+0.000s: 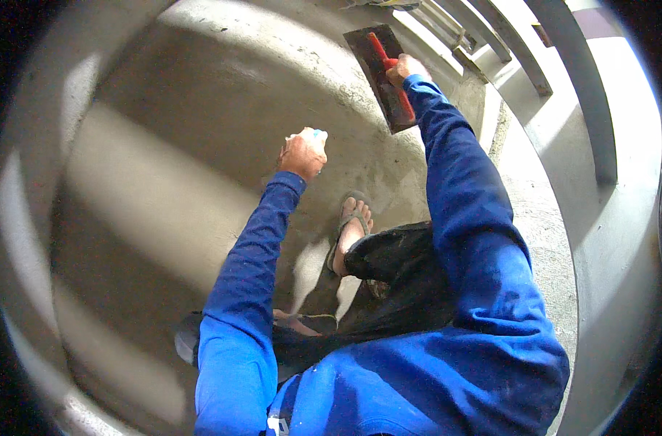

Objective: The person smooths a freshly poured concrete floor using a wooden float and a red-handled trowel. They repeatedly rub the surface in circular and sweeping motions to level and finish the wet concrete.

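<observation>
My right hand (409, 69) is wrapped round the red handle of a plastering trowel (369, 62). Its long, dark rectangular blade hangs tilted at the upper right, over or against the grey cement surface (200, 138); whether it touches cannot be told. Further left and nearer to me, my left hand (303, 154) is closed in a fist above the same surface. A small pale-blue and white bit shows at its fingers, too little to name. Both arms reach forward in blue sleeves.
My sandalled foot (353, 225) stands on the cement below the hands, with dark trousers behind it. Grey slats (585, 94) curve along the right side. White bars (429, 40) lie beyond the trowel. A pale raised edge (26, 240) bounds the left.
</observation>
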### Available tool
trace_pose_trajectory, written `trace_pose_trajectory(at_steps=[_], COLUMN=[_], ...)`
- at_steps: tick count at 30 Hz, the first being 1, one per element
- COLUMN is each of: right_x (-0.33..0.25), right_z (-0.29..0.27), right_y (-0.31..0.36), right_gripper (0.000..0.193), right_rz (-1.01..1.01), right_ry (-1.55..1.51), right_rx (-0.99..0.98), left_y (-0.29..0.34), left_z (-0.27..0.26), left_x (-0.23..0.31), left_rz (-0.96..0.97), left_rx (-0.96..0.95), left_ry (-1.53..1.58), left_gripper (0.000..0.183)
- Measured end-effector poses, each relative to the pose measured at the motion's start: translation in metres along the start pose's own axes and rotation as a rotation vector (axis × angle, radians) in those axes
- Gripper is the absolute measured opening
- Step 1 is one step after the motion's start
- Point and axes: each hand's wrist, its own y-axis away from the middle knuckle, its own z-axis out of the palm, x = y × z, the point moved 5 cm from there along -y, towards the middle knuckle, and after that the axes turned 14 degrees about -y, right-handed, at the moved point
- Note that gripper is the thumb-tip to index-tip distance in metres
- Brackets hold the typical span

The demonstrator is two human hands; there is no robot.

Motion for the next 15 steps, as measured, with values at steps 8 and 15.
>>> trace_pose_trajectory(at_steps=[8, 15], right_x=[-0.022, -0.033], right_z=[0.049, 0.157], right_y=[-0.019, -0.002], right_gripper=[0.046, 0.057], right_rz=[-0.163, -0.187], right_ry=[-0.030, -0.107], right_rx=[-0.169, -0.257], left_y=[0.084, 0.162], left_z=[0.006, -0.111], left_x=[-0.059, -0.132], left_rz=[-0.315, -0.692], left_rx=[-0.235, -0.403], left_ry=[0.231, 0.524], left_gripper=[0.030, 0.040])
